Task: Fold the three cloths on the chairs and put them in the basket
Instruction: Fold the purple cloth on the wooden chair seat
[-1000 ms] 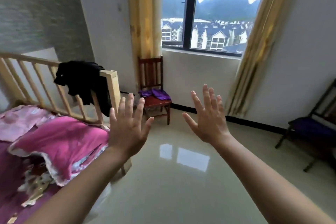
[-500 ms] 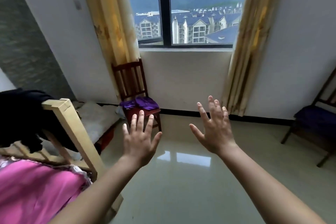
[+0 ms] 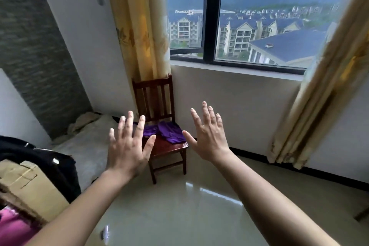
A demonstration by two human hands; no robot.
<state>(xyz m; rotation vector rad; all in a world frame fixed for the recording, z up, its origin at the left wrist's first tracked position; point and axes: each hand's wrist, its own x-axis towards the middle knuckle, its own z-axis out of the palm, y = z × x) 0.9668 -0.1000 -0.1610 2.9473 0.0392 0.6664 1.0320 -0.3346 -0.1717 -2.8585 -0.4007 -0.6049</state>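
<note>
A small dark red wooden chair [image 3: 159, 98] stands against the wall under the window's left end. Crumpled purple cloths [image 3: 171, 135] lie on its seat. My left hand [image 3: 127, 146] and my right hand [image 3: 209, 136] are raised in front of me, fingers spread, palms facing away, holding nothing. Both hands hover in the air short of the chair, the left one partly covering the cloths' left part. No basket is in view.
A wooden bed frame post [image 3: 30, 185] with a black garment [image 3: 40, 158] draped over it stands at the left, pink bedding [image 3: 12, 227] below. A grey mat [image 3: 87, 146] lies by the wall. Yellow curtains [image 3: 139, 26] flank the window. The glossy tiled floor [image 3: 189, 205] stretches ahead.
The view has moved closer to the red chair, which now looks larger and nearer. The second chair at the right has left the view. Both hands stay raised and spread.
</note>
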